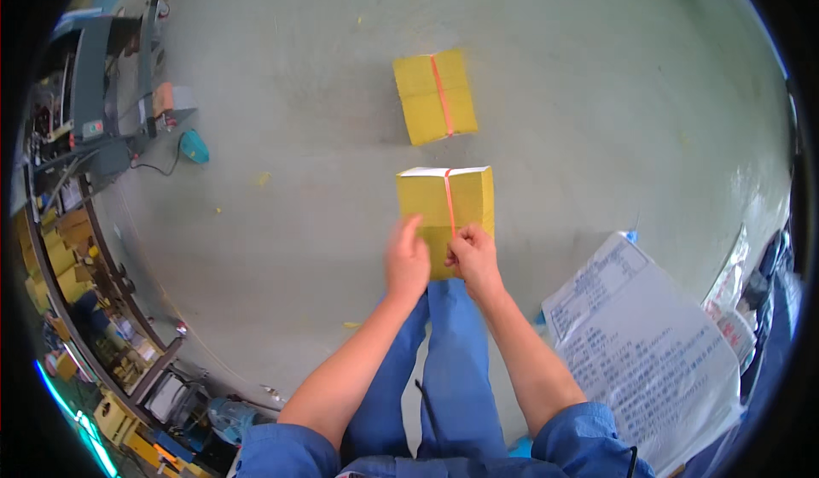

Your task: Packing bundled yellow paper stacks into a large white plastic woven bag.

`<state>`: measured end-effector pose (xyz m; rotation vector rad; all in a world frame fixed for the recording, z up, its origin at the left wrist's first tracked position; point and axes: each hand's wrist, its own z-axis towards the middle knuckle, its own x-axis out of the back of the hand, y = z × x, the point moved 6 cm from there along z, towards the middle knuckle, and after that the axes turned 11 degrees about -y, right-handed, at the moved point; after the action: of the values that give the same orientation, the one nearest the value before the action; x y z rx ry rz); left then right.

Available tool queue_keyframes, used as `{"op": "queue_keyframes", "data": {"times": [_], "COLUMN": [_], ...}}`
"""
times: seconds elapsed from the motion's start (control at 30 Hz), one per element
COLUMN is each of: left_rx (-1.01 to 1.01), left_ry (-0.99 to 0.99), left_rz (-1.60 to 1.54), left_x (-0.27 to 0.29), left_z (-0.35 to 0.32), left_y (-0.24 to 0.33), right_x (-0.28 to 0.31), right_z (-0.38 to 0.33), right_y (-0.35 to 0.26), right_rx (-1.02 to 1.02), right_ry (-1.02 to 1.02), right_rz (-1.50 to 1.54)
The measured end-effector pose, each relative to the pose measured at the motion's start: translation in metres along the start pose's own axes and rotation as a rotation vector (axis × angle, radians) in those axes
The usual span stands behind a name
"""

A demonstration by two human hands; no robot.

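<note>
Grey-green floor (281,222) spreads out all round, with a dark machine (94,94) at 10 o'clock and a large white sheet (640,341) at 4 o'clock. Near the middle, just beyond the blue trousers (461,367) at 6 o'clock, is the near yellow bundle (429,205), an orange strap (450,201) running along its face. Straight out at 12 o'clock, a little apart, lies the far yellow bundle (426,98), also strapped. At the near bundle's 5 o'clock, the right hand (475,260) has its thumb and fingers closed together on the strap. At 8 o'clock, the left hand (408,260) is blurred and loosely open, with nothing visible in it; whether it touches the bundle, I cannot tell. Working the strap seems the step in hand; the next move probably calls for a firm pinch on it and a steady bundle.
</note>
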<state>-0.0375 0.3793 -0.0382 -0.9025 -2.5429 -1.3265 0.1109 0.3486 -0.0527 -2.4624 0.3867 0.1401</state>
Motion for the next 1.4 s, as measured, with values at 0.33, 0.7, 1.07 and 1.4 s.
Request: {"op": "queue_keyframes", "data": {"times": [0.33, 0.7, 1.07, 1.4], "left_rx": [0.172, 0.219, -0.548, -0.664], "left_ry": [-0.306, -1.053, -1.288, -0.944], "left_rz": [-0.908, -1.021, -0.482, -0.316], "left_x": [0.058, -0.031, -0.21, -0.319], "left_z": [-0.211, -0.422, -0.54, -0.504], "left_y": [0.168, 0.378, 0.484, 0.562], "right_x": [-0.022, 0.037, 0.235, 0.399], "right_z": [-0.368, -0.68, -0.813, -0.73], "right_y": [-0.144, -0.23, -0.179, -0.182], "right_rx": [0.216, 0.919, 1.126, 1.258], "right_ry": [-0.013, 0.871, 1.076, 0.443], "right_rz": [0.035, -0.404, -0.282, 0.432]}}
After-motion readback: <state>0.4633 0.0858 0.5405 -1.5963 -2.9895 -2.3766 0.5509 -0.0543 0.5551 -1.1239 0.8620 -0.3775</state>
